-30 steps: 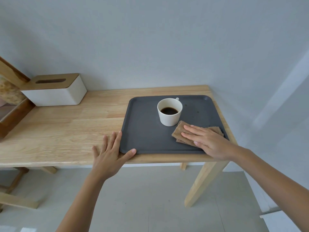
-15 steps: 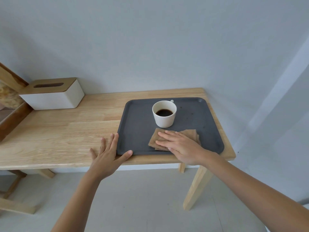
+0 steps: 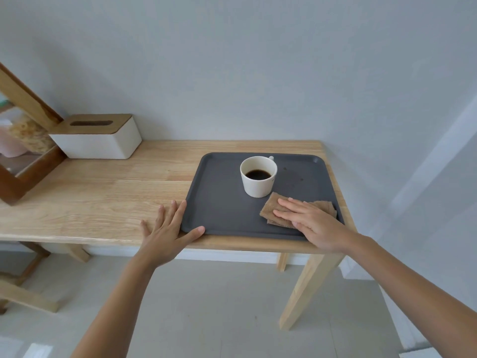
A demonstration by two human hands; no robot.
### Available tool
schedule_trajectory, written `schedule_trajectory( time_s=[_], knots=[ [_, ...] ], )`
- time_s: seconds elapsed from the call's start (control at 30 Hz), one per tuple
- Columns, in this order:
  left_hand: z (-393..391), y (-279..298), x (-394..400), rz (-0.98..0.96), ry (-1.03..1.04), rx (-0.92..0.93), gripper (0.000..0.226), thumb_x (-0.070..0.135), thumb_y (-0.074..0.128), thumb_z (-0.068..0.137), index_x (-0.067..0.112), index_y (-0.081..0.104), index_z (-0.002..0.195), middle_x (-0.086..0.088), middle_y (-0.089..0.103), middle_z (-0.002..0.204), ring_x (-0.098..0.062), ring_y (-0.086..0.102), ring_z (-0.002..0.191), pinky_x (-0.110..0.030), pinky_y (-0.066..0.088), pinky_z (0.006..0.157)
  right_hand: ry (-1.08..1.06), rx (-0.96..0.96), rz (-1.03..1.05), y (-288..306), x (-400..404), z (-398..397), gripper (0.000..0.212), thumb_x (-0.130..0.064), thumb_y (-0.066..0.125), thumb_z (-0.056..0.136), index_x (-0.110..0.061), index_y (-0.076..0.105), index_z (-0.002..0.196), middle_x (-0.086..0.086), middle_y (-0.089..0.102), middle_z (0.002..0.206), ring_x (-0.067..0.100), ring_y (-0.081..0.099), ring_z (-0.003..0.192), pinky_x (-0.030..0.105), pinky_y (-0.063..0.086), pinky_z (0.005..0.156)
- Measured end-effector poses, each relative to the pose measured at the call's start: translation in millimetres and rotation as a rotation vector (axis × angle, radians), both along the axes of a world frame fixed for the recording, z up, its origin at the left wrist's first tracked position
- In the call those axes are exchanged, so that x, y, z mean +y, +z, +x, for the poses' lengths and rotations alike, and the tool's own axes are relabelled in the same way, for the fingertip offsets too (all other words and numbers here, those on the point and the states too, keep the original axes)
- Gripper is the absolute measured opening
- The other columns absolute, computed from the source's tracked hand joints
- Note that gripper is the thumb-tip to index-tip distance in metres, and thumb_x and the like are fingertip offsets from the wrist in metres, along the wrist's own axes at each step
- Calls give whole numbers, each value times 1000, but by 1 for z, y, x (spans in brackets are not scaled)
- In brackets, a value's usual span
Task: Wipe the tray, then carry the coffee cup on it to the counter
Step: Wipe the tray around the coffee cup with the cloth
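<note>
Tray (matte grey, rounded), right hand flat, unclenched, on nubby brown cloth

Cup beside cloth; tray left bare

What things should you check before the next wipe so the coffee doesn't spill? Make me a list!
1. Cloth lies flat under the right hand: ok.
2. Left hand steadies the tray at its near left corner, thumb on the rim: ok.
3. Coffee cup stands upright, coffee well below the rim: ok.
4. Gap between cloth and cup: not ok, the cloth's far corner is almost at the cup's base, so wipe away from it.
5. Dark specks right of the cup are cleaned: not ok, not yet wiped.
6. Tray sits fully on the table: ok, though its near edge is close to the table's edge.
</note>
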State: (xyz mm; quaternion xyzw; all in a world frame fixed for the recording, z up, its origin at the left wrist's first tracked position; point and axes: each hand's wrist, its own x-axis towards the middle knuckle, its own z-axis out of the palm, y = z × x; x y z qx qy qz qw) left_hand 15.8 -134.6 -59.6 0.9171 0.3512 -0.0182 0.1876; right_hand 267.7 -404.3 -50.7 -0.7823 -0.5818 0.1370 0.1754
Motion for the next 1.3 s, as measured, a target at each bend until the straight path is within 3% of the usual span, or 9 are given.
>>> schedule_trajectory(
  time_s=[0.27, 0.4, 0.47, 0.57, 0.67, 0.83, 1.0, 1.17, 1.3],
  knots=[
    [16, 24, -7, -29, 22, -156, 91, 68, 50, 80, 36, 1, 150, 5, -15, 161, -19, -18, 147, -61, -13, 110, -304, 189, 302, 31, 17, -3, 33, -7, 53, 94, -20, 63, 123, -5, 65, 128, 9, 56, 123, 26, 41, 106],
    [65, 44, -34, -108, -32, -448, 75, 49, 47, 93, 26, 8, 152, 8, 2, 161, -12, -5, 148, -55, -4, 118, -453, 345, 375, 37, 43, 5, 47, -10, 59, 93, -12, 48, 139, 4, 54, 141, 17, 51, 131, 26, 41, 106],
    [93, 43, -47, -248, -71, -517, 71, 43, 47, 95, 22, 11, 152, 6, 11, 161, -13, 6, 148, -42, 6, 120, -493, 463, 367, 37, 54, 7, 57, -14, 62, 91, -13, 41, 145, 6, 49, 146, 18, 49, 133, 34, 40, 111],
    [121, 35, -53, -327, -88, -561, 69, 41, 52, 94, 21, 18, 151, 4, 27, 157, -15, 24, 144, -23, 18, 106, -495, 529, 395, 37, 65, 2, 61, -14, 65, 90, -15, 41, 145, 5, 51, 145, 16, 52, 129, 37, 41, 110],
    [134, 30, -48, -325, -136, -629, 62, 36, 59, 90, 23, 33, 145, 5, 48, 145, -13, 43, 133, -24, 32, 104, -515, 505, 459, 36, 73, -4, 53, -13, 66, 89, -18, 50, 139, 2, 62, 133, 5, 58, 113, 31, 46, 103],
    [140, 25, -36, -290, -119, -720, 53, 30, 65, 87, 21, 47, 136, 4, 58, 134, -11, 52, 125, -24, 39, 100, -571, 485, 529, 34, 82, -6, 47, -9, 67, 87, -18, 57, 133, 0, 68, 123, -4, 60, 99, 17, 47, 92],
    [139, 26, -1, -274, -143, -767, 51, 31, 66, 86, 21, 51, 134, 6, 61, 130, -8, 53, 123, -26, 42, 102, -580, 530, 537, 35, 113, -10, 45, -8, 66, 88, -17, 58, 131, 0, 69, 121, 3, 62, 105, 15, 46, 90],
    [136, 30, 35, -287, -145, -769, 50, 34, 65, 85, 25, 52, 132, 9, 63, 127, -7, 54, 122, -33, 44, 102, -543, 542, 528, 40, 149, -10, 42, -8, 65, 88, -19, 60, 128, -1, 70, 119, 6, 64, 108, 30, 48, 102],
    [134, 32, 60, -235, -143, -750, 48, 30, 65, 87, 20, 51, 132, 5, 62, 128, -7, 55, 119, -24, 42, 96, -534, 556, 498, 40, 177, -8, 42, -7, 64, 89, -19, 59, 129, 0, 68, 122, 5, 62, 108, 28, 46, 102]
  ],
)
